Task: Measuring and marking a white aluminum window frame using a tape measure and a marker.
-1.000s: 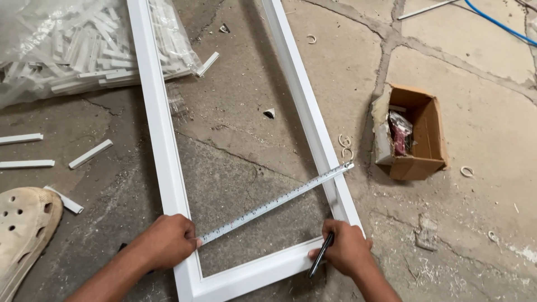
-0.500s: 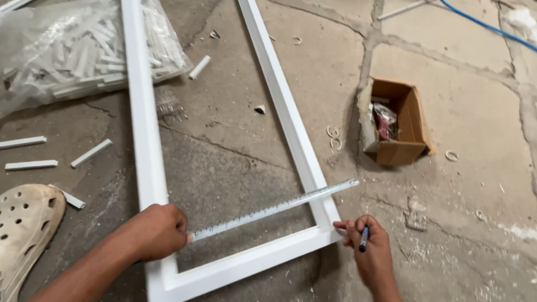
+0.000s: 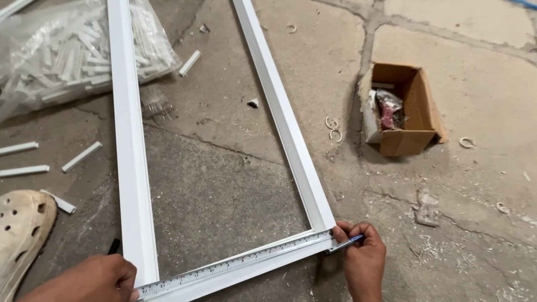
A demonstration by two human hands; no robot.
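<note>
A white rectangular frame [image 3: 131,168] lies flat on the concrete floor. A metal ruler [image 3: 235,263] lies along its near bottom rail. My left hand [image 3: 103,279] presses the ruler's left end at the frame's near left corner. My right hand [image 3: 363,260] sits at the near right corner, fingers closed on a dark pen [image 3: 345,244] with a blue part, its tip by the ruler's right end.
A clear plastic bag [image 3: 53,53] of white strips lies at the upper left, with loose white pieces [image 3: 81,156] on the floor. An open cardboard box [image 3: 405,109] stands to the right. A beige perforated clog [image 3: 22,235] is at the lower left.
The ruler went from lying diagonally across the frame's opening to lying flat along the bottom rail. My right hand, with the pen, now sits at the frame's near right corner.
</note>
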